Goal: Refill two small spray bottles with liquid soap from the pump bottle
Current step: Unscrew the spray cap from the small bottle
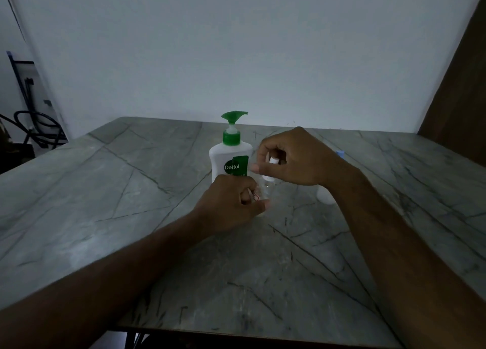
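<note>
A white pump bottle with a green pump head and green label stands upright at the middle of the table. Just in front of it, my left hand grips a small clear spray bottle by its body. My right hand hovers above that bottle, its fingers curled round a small white spray top. A second small bottle with a blue cap stands behind my right wrist, mostly hidden.
The grey marble-patterned table runs up to a pale wall. A brown panel rises at the right edge. Dark cables and a frame sit off the table's left side.
</note>
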